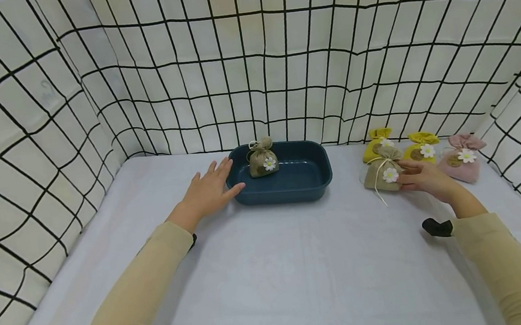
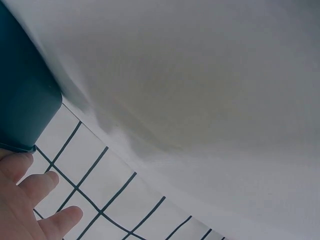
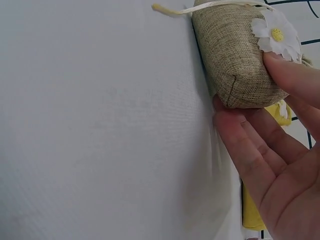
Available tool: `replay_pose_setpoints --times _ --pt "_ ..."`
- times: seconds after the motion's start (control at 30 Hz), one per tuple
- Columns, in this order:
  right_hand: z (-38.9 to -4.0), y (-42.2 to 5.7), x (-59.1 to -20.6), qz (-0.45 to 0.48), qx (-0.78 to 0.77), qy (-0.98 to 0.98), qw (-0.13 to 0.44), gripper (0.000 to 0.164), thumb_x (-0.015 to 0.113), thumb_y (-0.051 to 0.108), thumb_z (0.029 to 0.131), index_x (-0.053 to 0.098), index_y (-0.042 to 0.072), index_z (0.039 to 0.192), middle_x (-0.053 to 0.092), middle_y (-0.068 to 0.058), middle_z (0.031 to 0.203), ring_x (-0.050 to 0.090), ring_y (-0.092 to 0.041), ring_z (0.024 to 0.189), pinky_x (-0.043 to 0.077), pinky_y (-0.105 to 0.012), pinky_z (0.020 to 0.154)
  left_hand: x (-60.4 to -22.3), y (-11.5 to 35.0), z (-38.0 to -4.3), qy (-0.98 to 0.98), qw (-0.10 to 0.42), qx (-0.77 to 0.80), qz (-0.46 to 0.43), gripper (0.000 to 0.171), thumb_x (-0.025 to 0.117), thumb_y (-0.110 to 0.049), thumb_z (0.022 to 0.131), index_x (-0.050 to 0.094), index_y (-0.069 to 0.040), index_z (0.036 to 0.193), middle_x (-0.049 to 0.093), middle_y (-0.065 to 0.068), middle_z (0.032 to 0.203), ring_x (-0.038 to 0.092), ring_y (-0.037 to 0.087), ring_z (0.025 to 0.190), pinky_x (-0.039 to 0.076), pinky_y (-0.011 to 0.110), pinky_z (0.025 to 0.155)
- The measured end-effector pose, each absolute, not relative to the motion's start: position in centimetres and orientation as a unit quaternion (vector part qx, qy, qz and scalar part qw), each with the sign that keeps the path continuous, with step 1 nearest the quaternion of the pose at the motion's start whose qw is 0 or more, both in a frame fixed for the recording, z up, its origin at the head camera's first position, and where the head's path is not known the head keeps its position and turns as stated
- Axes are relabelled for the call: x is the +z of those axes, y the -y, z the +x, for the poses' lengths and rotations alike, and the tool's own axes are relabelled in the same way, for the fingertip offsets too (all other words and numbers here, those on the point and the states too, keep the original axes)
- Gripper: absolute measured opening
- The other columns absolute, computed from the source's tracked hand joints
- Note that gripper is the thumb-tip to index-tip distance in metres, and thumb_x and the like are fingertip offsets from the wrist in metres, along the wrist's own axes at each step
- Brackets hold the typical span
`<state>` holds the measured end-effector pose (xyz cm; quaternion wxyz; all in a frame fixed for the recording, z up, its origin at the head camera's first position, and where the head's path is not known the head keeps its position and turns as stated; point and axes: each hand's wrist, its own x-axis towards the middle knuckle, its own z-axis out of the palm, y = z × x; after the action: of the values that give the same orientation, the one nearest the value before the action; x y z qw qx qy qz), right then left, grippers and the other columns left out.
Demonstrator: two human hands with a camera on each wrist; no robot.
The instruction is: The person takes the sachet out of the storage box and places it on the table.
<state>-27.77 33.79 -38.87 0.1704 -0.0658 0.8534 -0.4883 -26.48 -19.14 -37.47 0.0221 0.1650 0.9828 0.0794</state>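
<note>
My left hand (image 1: 209, 190) lies with straight, spread fingers at the left rim of a dark teal tray (image 1: 303, 195). In the left wrist view its fingertips (image 2: 45, 182) are by the tray's edge. Inside the tray, at its left, sits a brown drawstring pouch (image 1: 257, 167) with a white flower. Over on the right, my right hand (image 1: 429, 181) pinches a beige burlap drawstring pouch (image 1: 379, 176) by its side. The right wrist view has the thumb on the pouch (image 3: 232, 55) near its flower and the other fingers around its bottom edge.
Behind the held pouch are two yellow pouches (image 1: 369, 152) (image 1: 414, 154), and a pink pouch (image 1: 459, 166) lies to the right. Black grid netting (image 1: 271, 89) over white cloth walls the white table (image 1: 302, 275) at the back and sides.
</note>
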Motion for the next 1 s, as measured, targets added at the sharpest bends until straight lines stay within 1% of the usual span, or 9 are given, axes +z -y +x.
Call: replay_pose_setpoints --times 0.17,0.33,0.57,0.73,1.0 --pt "-27.89 -34.08 -38.91 -0.065 -0.481 -0.858 0.170 0.070 0.058 0.009 0.106 0.017 -0.013 0.158 0.035 -0.044 0.149 0.061 0.006 0.094 0.054 -0.019 0.086 -37.40 19.05 -26.44 -0.983 0.019 0.078 0.163 0.084 0.040 -0.061 0.106 0.016 -0.005 0.165 0.015 0.013 0.170 0.015 0.039 0.154 0.018 0.069 0.116" --pt "-28.07 -34.33 -39.13 -0.054 -0.479 -0.860 0.168 0.069 0.059 0.009 0.106 0.019 -0.012 0.158 0.033 -0.043 0.151 0.062 0.005 0.093 0.053 -0.017 0.084 -37.39 19.01 -26.45 -0.984 0.022 0.078 0.162 0.085 0.041 -0.060 0.106 0.016 -0.004 0.165 0.015 0.014 0.170 0.014 0.039 0.155 0.017 0.070 0.116" --pt "-27.98 -34.39 -39.37 -0.047 -0.499 -0.849 0.167 0.067 0.057 0.007 0.106 0.019 -0.012 0.158 0.031 -0.043 0.152 0.062 0.006 0.093 0.054 -0.019 0.086 -37.34 19.00 -26.39 -0.984 0.024 0.080 0.159 0.085 0.041 -0.060 0.106 0.015 -0.004 0.165 0.015 0.014 0.170 0.013 0.039 0.155 0.016 0.070 0.117" --pt "-27.92 -34.45 -39.61 -0.045 -0.506 -0.845 0.170 0.066 0.055 0.009 0.107 0.018 -0.012 0.158 0.030 -0.042 0.152 0.062 0.007 0.093 0.054 -0.019 0.086 -37.70 19.01 -26.56 -0.984 0.022 0.076 0.161 0.085 0.041 -0.060 0.106 0.016 -0.004 0.165 0.015 0.014 0.170 0.014 0.040 0.155 0.016 0.070 0.117" --pt "-27.78 -34.47 -39.46 -0.045 -0.500 -0.848 0.167 0.068 0.058 0.011 0.106 0.020 -0.012 0.158 0.032 -0.042 0.152 0.061 0.006 0.094 0.055 -0.020 0.086 -37.61 19.04 -26.58 -0.984 0.021 0.075 0.160 0.085 0.040 -0.061 0.106 0.015 -0.005 0.165 0.015 0.013 0.170 0.014 0.039 0.155 0.017 0.070 0.116"
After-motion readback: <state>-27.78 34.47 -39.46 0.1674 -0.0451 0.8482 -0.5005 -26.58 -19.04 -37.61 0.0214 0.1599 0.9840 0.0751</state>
